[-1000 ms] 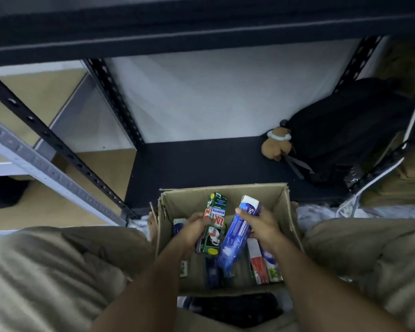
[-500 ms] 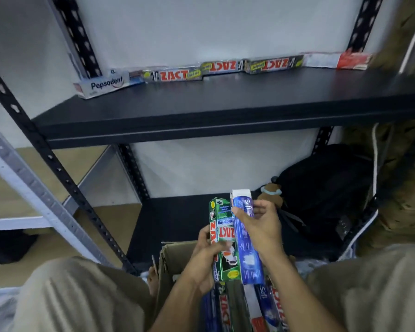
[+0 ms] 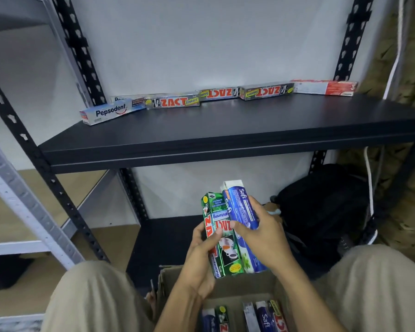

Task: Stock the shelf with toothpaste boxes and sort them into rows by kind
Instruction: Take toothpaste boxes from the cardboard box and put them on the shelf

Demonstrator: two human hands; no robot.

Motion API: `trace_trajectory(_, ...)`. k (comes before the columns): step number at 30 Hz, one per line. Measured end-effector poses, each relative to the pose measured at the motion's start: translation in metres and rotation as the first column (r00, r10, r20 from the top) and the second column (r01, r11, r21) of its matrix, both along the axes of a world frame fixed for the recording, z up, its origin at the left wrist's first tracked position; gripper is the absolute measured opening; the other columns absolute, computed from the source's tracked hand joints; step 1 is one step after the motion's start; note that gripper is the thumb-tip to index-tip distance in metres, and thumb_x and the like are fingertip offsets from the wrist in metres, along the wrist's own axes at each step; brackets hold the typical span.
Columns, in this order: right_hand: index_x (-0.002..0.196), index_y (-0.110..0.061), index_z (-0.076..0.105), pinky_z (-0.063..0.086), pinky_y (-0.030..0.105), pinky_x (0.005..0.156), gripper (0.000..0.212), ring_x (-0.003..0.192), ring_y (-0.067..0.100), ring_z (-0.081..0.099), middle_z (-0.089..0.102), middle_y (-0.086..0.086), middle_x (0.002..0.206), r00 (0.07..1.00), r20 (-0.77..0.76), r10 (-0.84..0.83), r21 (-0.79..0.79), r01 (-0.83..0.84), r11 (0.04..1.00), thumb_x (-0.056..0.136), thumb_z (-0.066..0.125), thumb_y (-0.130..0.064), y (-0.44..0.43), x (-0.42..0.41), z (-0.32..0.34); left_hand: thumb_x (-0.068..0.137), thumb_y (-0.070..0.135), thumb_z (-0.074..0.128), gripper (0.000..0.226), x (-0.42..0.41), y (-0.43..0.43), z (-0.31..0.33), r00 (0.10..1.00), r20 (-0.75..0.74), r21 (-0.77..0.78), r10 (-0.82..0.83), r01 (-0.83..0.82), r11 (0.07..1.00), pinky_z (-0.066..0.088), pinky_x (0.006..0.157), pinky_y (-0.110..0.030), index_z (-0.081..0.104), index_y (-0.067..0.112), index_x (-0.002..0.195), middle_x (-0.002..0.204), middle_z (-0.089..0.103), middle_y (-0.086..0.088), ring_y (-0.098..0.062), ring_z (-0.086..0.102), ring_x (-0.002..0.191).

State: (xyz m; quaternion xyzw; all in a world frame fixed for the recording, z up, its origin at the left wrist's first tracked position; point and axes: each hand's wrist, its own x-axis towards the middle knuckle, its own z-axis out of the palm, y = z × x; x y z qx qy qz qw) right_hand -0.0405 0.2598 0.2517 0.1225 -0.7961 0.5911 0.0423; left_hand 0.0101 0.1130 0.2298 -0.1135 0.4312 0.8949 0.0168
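Note:
My left hand (image 3: 201, 257) grips a green Zact whitening box (image 3: 222, 248), held upright above the cardboard carton (image 3: 228, 286). My right hand (image 3: 261, 233) grips a blue Safi box (image 3: 241, 209) pressed against the green one's right side. On the black shelf (image 3: 225, 130) a row runs along the back wall: two Pepsodent boxes (image 3: 108, 112) at the left, three silver Zact Smokers boxes (image 3: 174, 101) in the middle, a red-and-white box (image 3: 326, 87) at the right. Several more boxes (image 3: 264, 317) lie inside the carton.
A black backpack (image 3: 321, 212) and a small brown plush toy (image 3: 272, 208) sit on the lower shelf at the right. Perforated black uprights (image 3: 74, 44) frame the rack; a grey rack (image 3: 17, 188) stands to the left. My knees flank the carton.
Both hands lifted the green and blue boxes out of the carton and brought them side by side. The view tilted up, revealing the stocked shelf.

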Motion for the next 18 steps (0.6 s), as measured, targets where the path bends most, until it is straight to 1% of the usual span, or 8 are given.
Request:
trace_trajectory(2,0.138,-0.043,0.047,0.059,0.021,0.074,0.059,0.090,-0.003,0.068,0.067,-0.024,0.104,0.998,-0.055,-0.011,0.072,0.015,0.997,0.087,0.076,-0.031,0.006,0.001,0.018,0.089,0.017,0.067,0.048,0.001,0.001,0.017,1.000,-0.028,-0.002,0.002,-0.002,1.000,0.049,0.097,-0.065,0.049,0.014,0.134,0.124,0.066,-0.024,-0.044,0.064,0.114)
trace_trajectory(4,0.138,-0.048,0.043,0.058,0.021,0.076,0.062,0.093,-0.003,0.066,0.060,-0.031,0.102,0.994,-0.112,0.003,0.156,0.015,0.988,0.086,0.075,-0.038,0.014,0.002,0.036,0.089,0.018,0.065,0.047,0.002,0.000,0.036,0.998,-0.064,-0.017,-0.002,0.001,1.000,0.055,0.090,-0.056,0.050,0.012,0.133,0.122,0.067,-0.023,-0.039,0.068,0.106)
trace_trajectory(5,0.138,-0.049,0.042,0.057,0.020,0.078,0.062,0.096,-0.001,0.064,0.058,-0.029,0.104,0.989,-0.146,0.015,0.196,0.014,0.981,0.086,0.074,-0.039,0.018,0.002,0.046,0.089,0.018,0.064,0.048,0.003,-0.001,0.045,0.997,-0.081,-0.038,-0.004,0.001,0.999,0.057,0.086,-0.052,0.049,0.011,0.134,0.121,0.068,-0.022,-0.036,0.069,0.102)
trace_trajectory(7,0.142,-0.043,0.044,0.049,0.013,0.079,0.063,0.100,0.000,0.060,0.056,-0.019,0.112,0.973,-0.228,0.028,0.266,0.034,0.963,0.087,0.073,-0.036,0.028,0.000,0.064,0.088,0.018,0.063,0.048,0.004,-0.006,0.061,0.994,-0.110,-0.104,-0.009,-0.003,0.995,0.056,0.089,-0.056,0.049,0.013,0.133,0.120,0.068,-0.021,-0.034,0.069,0.099)
trace_trajectory(10,0.142,-0.041,0.049,0.045,0.007,0.076,0.059,0.099,-0.003,0.058,0.055,-0.019,0.113,0.962,-0.258,0.093,0.333,-0.001,0.943,0.087,0.069,-0.030,0.043,-0.001,0.092,0.089,0.015,0.064,0.040,0.009,-0.016,0.085,0.992,-0.125,-0.257,0.005,-0.038,0.966,0.052,0.093,-0.065,0.054,0.025,0.127,0.119,0.069,-0.020,-0.037,0.069,0.098)
trace_trajectory(14,0.132,-0.044,0.059,0.051,0.017,0.078,0.050,0.101,0.003,0.060,0.058,-0.020,0.109,0.926,-0.346,0.147,0.362,-0.013,0.932,0.087,0.071,-0.026,0.063,0.000,0.128,0.087,0.024,0.073,0.038,0.024,-0.028,0.110,0.979,-0.202,-0.544,-0.009,-0.105,0.833,0.056,0.091,-0.057,0.060,0.039,0.120,0.119,0.067,-0.010,-0.033,0.071,0.103)
trace_trajectory(16,0.127,-0.044,0.063,0.050,0.018,0.080,0.046,0.106,0.002,0.059,0.059,-0.023,0.113,0.905,-0.394,0.158,0.356,-0.008,0.934,0.088,0.073,-0.023,0.069,-0.003,0.148,0.083,0.030,0.075,0.043,0.030,-0.032,0.124,0.964,-0.265,-0.646,-0.025,-0.158,0.747,0.057,0.092,-0.052,0.059,0.042,0.122,0.117,0.067,-0.002,-0.024,0.070,0.105)
trace_trajectory(18,0.126,-0.045,0.064,0.053,0.021,0.080,0.042,0.110,0.002,0.057,0.060,-0.020,0.118,0.892,-0.414,0.180,0.395,-0.003,0.919,0.089,0.073,-0.027,0.072,-0.011,0.166,0.088,0.027,0.073,0.042,0.030,-0.035,0.139,0.944,-0.325,-0.712,-0.056,-0.205,0.672,0.058,0.090,-0.043,0.059,0.045,0.123,0.115,0.067,0.007,-0.015,0.069,0.104)
